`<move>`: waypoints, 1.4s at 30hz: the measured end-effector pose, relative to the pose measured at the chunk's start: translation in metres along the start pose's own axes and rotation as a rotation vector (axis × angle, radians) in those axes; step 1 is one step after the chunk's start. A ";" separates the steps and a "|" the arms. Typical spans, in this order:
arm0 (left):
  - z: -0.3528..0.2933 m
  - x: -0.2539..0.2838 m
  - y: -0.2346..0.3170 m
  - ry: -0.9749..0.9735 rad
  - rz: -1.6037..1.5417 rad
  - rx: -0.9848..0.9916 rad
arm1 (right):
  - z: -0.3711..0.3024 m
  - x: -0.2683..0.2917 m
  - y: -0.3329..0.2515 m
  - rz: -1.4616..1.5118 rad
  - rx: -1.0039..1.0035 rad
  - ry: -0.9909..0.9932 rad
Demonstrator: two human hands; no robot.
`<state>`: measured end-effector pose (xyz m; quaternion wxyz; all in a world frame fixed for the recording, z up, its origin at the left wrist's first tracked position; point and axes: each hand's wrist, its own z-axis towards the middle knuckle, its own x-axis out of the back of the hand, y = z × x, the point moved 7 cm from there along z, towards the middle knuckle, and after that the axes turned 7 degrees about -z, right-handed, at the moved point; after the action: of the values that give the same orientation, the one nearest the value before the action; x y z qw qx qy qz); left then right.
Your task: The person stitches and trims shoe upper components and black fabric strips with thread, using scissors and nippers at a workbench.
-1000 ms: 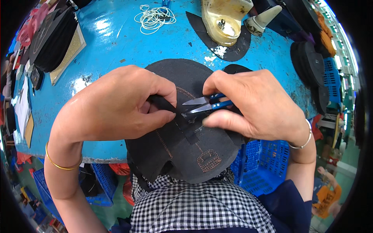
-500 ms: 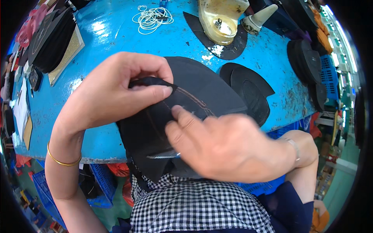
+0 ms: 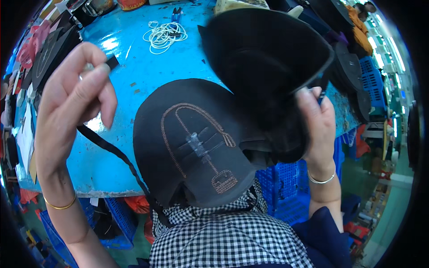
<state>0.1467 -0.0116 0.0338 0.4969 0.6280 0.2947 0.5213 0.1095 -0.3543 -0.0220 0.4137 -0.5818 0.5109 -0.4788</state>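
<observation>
Black leather panels occupy both of our hands at the blue worktable [image 3: 134, 67]: our right hand [image 3: 315, 129] lifts one curved panel [image 3: 263, 67] off the table, fingers closed on its edge, while a stitched panel [image 3: 192, 143] with tan embroidery lies at the table's near edge, over our checked apron [image 3: 223, 241]. Our left hand [image 3: 73, 107] is raised, fingertips pinching a black strap [image 3: 111, 152] that trails down below the stitched panel. White cord [image 3: 163, 35] lies coiled farther back.
</observation>
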 end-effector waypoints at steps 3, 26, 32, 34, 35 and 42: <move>0.008 -0.033 -0.003 -0.171 -0.105 0.094 | -0.013 0.036 0.024 0.383 0.131 0.258; 0.023 -0.125 -0.004 -0.659 0.297 0.014 | -0.014 -0.071 -0.034 -0.737 0.859 -0.703; 0.019 -0.125 -0.003 -0.696 0.287 -0.083 | -0.016 -0.097 -0.036 -1.105 0.968 -0.814; 0.018 -0.127 -0.001 -0.718 0.312 -0.079 | -0.008 -0.094 -0.037 -1.017 0.932 -0.894; 0.017 -0.126 0.000 -0.686 0.328 -0.098 | -0.007 -0.094 -0.036 -0.924 0.898 -0.973; 0.028 -0.099 -0.009 -0.593 0.365 0.091 | 0.002 -0.096 -0.033 -0.940 0.907 -0.815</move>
<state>0.1462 -0.1050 -0.0089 0.4309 0.8160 0.0435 0.3829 0.1159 -0.2551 -0.0033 0.5205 -0.6416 -0.2289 -0.5148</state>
